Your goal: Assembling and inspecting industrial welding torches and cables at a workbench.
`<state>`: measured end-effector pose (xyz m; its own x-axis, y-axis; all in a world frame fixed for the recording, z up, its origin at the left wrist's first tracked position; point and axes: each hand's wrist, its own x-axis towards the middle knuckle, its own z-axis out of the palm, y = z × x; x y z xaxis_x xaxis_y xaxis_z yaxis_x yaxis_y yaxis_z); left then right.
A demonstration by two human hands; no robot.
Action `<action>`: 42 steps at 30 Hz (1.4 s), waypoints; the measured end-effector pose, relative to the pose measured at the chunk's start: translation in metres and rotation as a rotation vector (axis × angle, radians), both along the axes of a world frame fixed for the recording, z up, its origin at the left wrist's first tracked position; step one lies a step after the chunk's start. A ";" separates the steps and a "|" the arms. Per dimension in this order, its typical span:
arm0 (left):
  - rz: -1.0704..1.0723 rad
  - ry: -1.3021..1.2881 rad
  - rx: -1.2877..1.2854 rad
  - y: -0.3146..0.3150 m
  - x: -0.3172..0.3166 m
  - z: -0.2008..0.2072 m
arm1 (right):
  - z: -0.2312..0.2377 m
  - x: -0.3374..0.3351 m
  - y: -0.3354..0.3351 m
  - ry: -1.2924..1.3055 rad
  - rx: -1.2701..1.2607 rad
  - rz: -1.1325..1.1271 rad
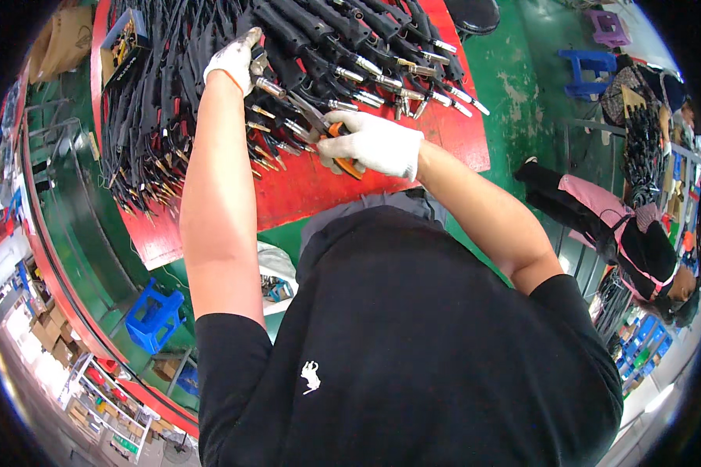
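My left hand [235,62], in a white glove, is closed around the front of a black welding torch [271,87], whose silvery tip sticks out to the right of the fingers. My right hand [382,145], also gloved in white, grips a pair of pliers [337,130] with orange and black handles. The metal jaws point up and left toward that torch's tip; whether they touch it I cannot tell. Around both hands lies a dense pile of black welding torches [288,31] with silvery nozzles and, lower left, brass-coloured ends.
The pile covers much of a red table [288,201]. A small box of brass-coloured parts [127,43] stands at its far left. Blue stools stand left [156,315] and right [588,71] on the green floor. Another person [639,245] is at the far right.
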<state>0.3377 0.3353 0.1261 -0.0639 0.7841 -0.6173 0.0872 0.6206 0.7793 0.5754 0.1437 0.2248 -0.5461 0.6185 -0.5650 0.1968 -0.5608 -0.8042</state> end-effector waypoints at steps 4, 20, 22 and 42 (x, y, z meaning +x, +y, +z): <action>0.101 0.010 -0.110 -0.002 0.013 0.010 | 0.002 0.000 0.006 -0.029 0.001 0.037; 0.027 0.380 -0.002 -0.012 0.024 0.025 | -0.009 -0.012 0.009 0.027 -0.187 -0.042; 0.094 0.339 0.037 -0.006 0.016 0.009 | -0.009 -0.020 0.001 0.119 -0.273 -0.116; -0.320 1.131 0.159 -0.028 0.024 0.027 | -0.099 0.081 -0.101 -0.632 0.099 0.283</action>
